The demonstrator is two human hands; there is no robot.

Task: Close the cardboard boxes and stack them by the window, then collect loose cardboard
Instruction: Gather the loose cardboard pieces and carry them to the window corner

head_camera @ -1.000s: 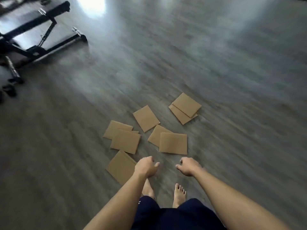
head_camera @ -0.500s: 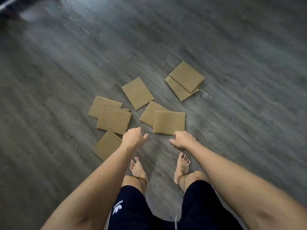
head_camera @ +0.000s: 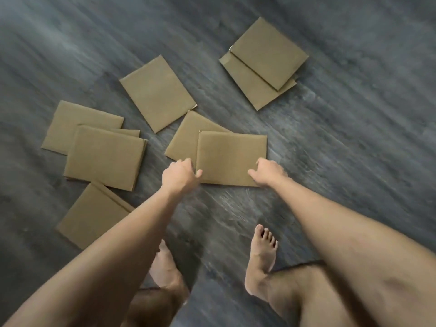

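On the floor (head_camera: 354,138), loose cardboard sheets (head_camera: 231,156).

flat rectangular cardboard pieces (head_camera: 231,158): plain tan-brown, unprinted
wood-plank floor (head_camera: 354,142): dark grey, streaked with paler grain

Dark grey wood-grain plank floor (head_camera: 354,149), soft pale sheen
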